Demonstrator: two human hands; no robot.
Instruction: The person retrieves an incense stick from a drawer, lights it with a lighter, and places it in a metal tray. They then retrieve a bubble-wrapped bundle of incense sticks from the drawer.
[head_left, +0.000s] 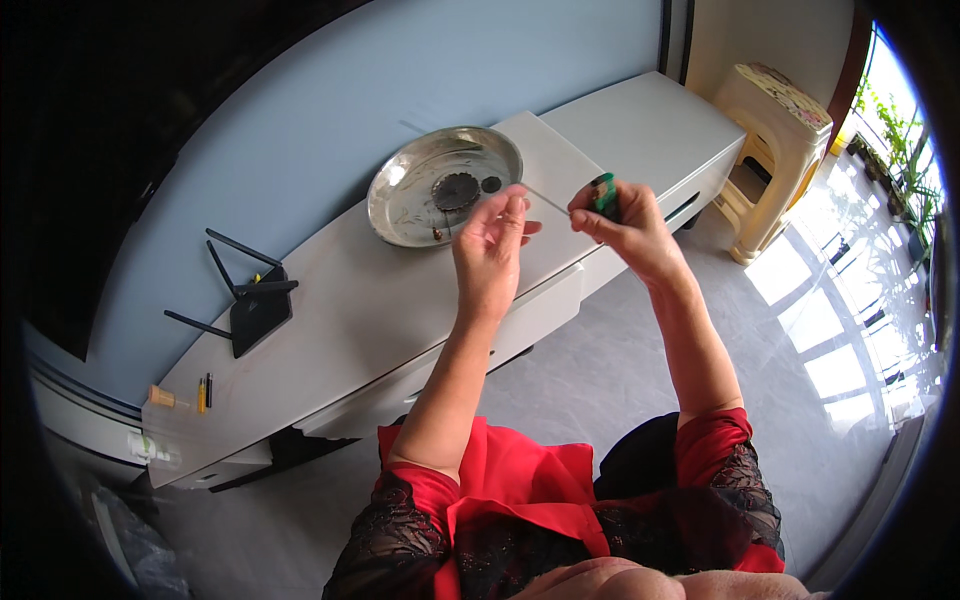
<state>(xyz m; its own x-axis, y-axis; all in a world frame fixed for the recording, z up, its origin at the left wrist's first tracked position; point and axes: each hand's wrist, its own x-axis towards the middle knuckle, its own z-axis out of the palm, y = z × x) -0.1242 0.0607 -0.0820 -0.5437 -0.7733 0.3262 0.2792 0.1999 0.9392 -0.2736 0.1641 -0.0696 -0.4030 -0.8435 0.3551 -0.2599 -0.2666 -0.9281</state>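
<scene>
My right hand (626, 229) is closed around a small green object (604, 195), which pokes up above its fingers. A thin, straight stick (547, 199) runs from the fingertips of that hand toward my left hand (491, 247). The stick's far end reaches the left fingertips, which are blurred; whether they grip it is unclear. Behind the left hand, an oval metal tray (386, 214) rests on the cabinet top. In the tray are a dark round piece with a scalloped edge (456, 192), a smaller dark disc (491, 184) and a little brown item (437, 233).
A long pale cabinet (352, 322) stands against the blue-grey wall (465, 60); one drawer (547, 300) juts out. On its left part are a black router (260, 311) with raised antennas, two pens (205, 394) and a small tan cylinder (161, 396). A cream plastic stool (772, 150) stands right.
</scene>
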